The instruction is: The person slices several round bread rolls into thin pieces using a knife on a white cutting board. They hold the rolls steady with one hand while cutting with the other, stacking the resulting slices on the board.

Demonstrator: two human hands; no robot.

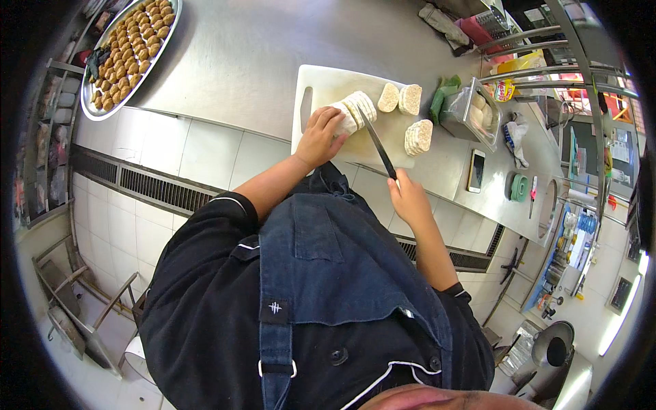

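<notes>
My left hand [322,134] rests on a pale, partly sliced block [359,108], possibly tempeh, near the middle of a white cutting board [353,77]. In my right hand [410,197] is the handle of a kitchen knife [378,143]; its blade reaches up and left to the sliced end of the block. Stacked slices [418,137] sit at the board's right edge. Farther back are another short stack [410,99] and a slice [388,97] beside it. My left fingers cover part of the block.
An oval metal tray [174,31] of brown balls stands at the far left of the steel counter [241,61]. Right of the board are a green leaf [438,100], a clear-topped container [461,118], a phone [476,170], a green object [518,187] and a cloth [517,136].
</notes>
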